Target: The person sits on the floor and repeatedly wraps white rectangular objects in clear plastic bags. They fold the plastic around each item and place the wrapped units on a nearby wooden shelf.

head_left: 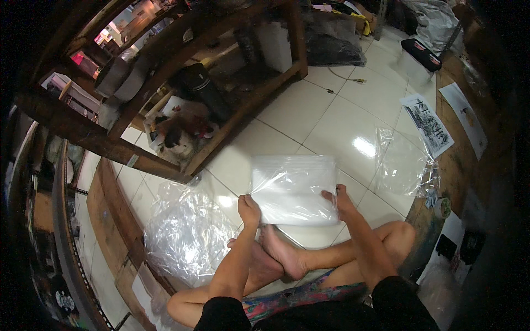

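Observation:
Between my hands, above my crossed feet, is a flat white packet (292, 193) in a clear, shiny plastic bag. My left hand (249, 210) is closed on its lower left edge. My right hand (343, 202) grips the right edge, with the thumb side lying over the plastic. What the white contents are cannot be made out. To my left a loose pile of crumpled clear plastic bags (185, 237) lies on the floor by my knee. Another clear plastic bag (395, 165) is spread flat on the tiles to the right.
A wooden shelf (251, 113) stands at the far left, with a soft toy (179, 132) and dark cylinders inside. Right of me, printed sheets (428, 126) lie near wooden boards. A white container (417, 67) carries a black pouch (421, 53). A short cable (353, 81) rests on the tiled floor.

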Tool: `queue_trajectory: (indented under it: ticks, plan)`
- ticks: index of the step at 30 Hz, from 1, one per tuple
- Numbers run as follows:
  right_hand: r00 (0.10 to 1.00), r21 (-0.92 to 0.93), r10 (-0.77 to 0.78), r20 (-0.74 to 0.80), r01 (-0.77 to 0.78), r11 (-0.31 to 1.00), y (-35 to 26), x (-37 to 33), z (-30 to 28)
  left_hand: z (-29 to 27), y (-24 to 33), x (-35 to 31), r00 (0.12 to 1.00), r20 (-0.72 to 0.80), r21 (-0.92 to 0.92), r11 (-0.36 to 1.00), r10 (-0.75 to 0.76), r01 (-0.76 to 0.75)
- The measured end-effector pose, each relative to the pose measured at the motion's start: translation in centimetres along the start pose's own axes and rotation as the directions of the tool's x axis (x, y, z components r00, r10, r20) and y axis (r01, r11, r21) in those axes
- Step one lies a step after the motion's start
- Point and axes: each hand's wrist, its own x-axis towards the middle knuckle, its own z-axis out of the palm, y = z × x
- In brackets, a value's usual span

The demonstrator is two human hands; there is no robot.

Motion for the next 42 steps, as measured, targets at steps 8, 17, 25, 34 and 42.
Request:
queue_trajectory:
  ticks: [8, 17, 25, 34, 42]
  plan:
    - [0.998, -0.126, -0.044, 0.044, 0.049, 0.991, -5.9, -0.5, -5.1, -10.3, 2.5, 8.6, 0.961, -0.263, -0.332, 0.943, -0.087, -0.006]
    - [0.986, -0.598, -0.148, -0.072, 0.076, 0.797, -3.4, 1.1, -8.7, -24.6, 16.9, 6.7, 0.992, -0.064, -0.836, 0.537, 0.112, -0.114]
    - [0.961, -0.701, -0.224, -0.161, 0.048, 0.712, -4.8, -1.3, -9.7, -27.7, 14.5, 5.0, 0.980, -0.195, -0.602, 0.786, 0.027, -0.142]
    - [0.923, -0.911, -0.307, 0.233, 0.317, 0.263, -6.9, -5.0, -7.7, -38.5, -12.5, 5.2, 0.914, -0.398, 0.120, 0.983, -0.079, 0.137]
    - [0.714, -0.694, -0.106, 0.692, 0.618, -0.368, -4.2, -7.6, -2.0, -26.1, -0.1, 1.8, 0.915, -0.328, 0.222, 0.961, 0.235, -0.168]
